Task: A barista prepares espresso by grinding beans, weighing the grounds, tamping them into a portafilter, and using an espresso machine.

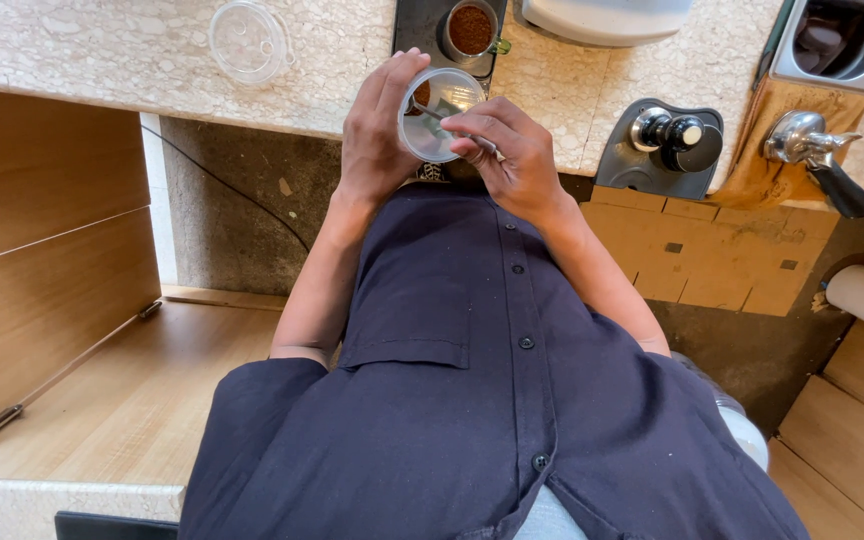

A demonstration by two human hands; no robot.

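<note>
**Inspector A:** Left hand [377, 130]: closed round the side of a small clear plastic cup [436, 115], thumb on the near wall, fingers on the far wall. The cup is held up off the pale speckled stone counter [102, 50] and tilted, its mouth facing the camera. A little brown powder sits inside against the wall nearest the left fingers.

**Inspector B:** Right hand [512, 150]?

**Inspector A:** Pinching a thin metal spoon handle [430, 112] between thumb and fingertips. The handle reaches into the cup from the right hand's side. Whether the spoon's tip touches the cup wall, I cannot tell.

**Inspector B:** Surroundings?

**Inspector A:** Just beyond both hands, a round metal basket filled with brown grounds [470, 28] on a dark tray. Well beyond the left hand, a clear round plastic lid [248, 40] lies flat on the counter. Off to the right hand's side, a black rubber mat carrying a metal tamper with a black knob [674, 135]; further out, a metal portafilter with a black handle [814, 155].
</note>
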